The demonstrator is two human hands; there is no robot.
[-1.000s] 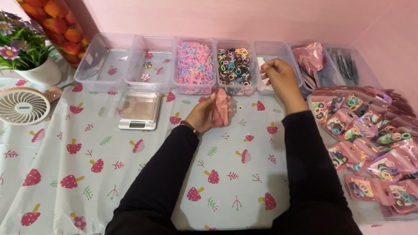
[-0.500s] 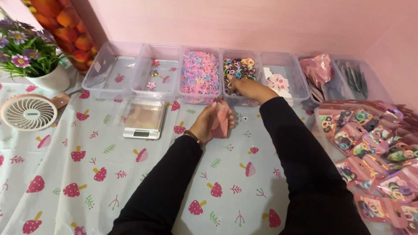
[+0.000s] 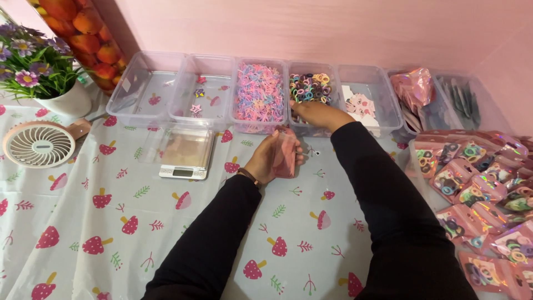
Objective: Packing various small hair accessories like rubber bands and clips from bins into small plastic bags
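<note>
Over mushroom-print cloth (image 3: 111, 222), right hand (image 3: 313, 114) has entered the hair-tie bin (image 3: 311, 91), grip unclear; left fingers (image 3: 272, 161) clasp pink pouch (image 3: 285, 155).

Bright, even, pink-tinted light; soft shadows under the arms. Glare on holographic pouches (image 3: 483, 183). Slight wide-angle bending at edges.

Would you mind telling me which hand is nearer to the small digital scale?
Left. The left hand, holding a pink pouch, sits just right of the scale. The right hand is farther right, reaching into the bin of coloured hair ties.
</note>
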